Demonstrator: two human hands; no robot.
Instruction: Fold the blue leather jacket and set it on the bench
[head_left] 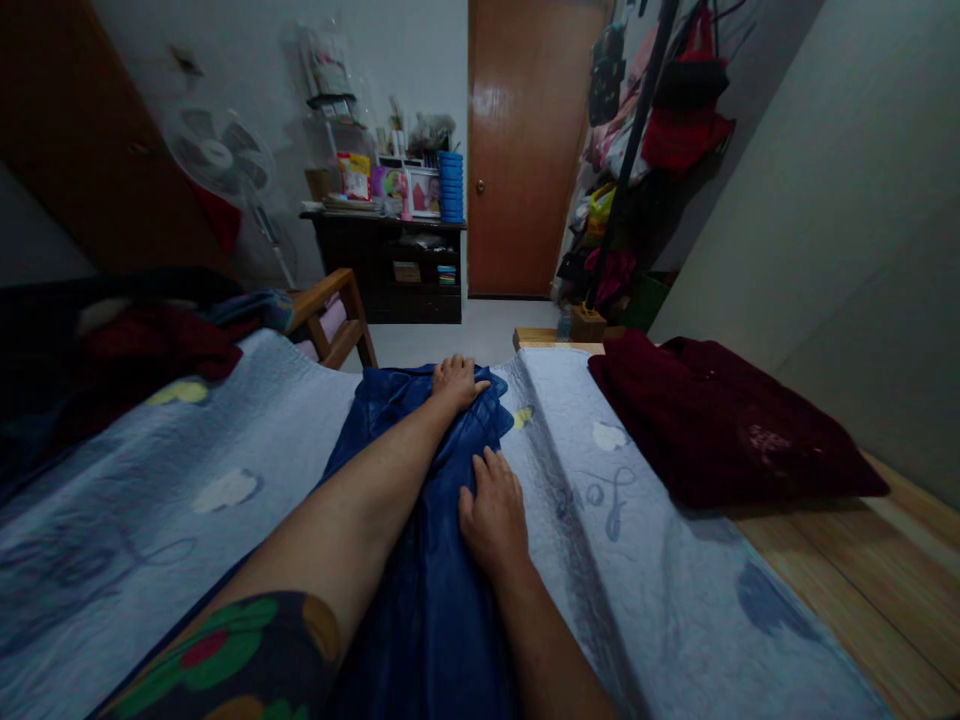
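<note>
Dark blue jeans (442, 600) lie lengthwise on the pale blue bedsheet (622, 580), with their upper end toward the far edge of the bed. My left hand (455, 382) rests flat on the top part of the jeans, fingers stretched forward and thumb out to the right. Nearer to me, my right hand (495, 508) lies on the right edge of the jeans with its fingers extended. Neither hand grips the cloth. My left forearm crosses over the jeans and hides part of them.
A folded dark red garment (720, 420) lies on the right side of the bed. More clothes (150, 345) are piled at the left, near a wooden chair (341, 320). Beyond are a fan (217, 155), a dark cabinet (382, 265) and a door (517, 150).
</note>
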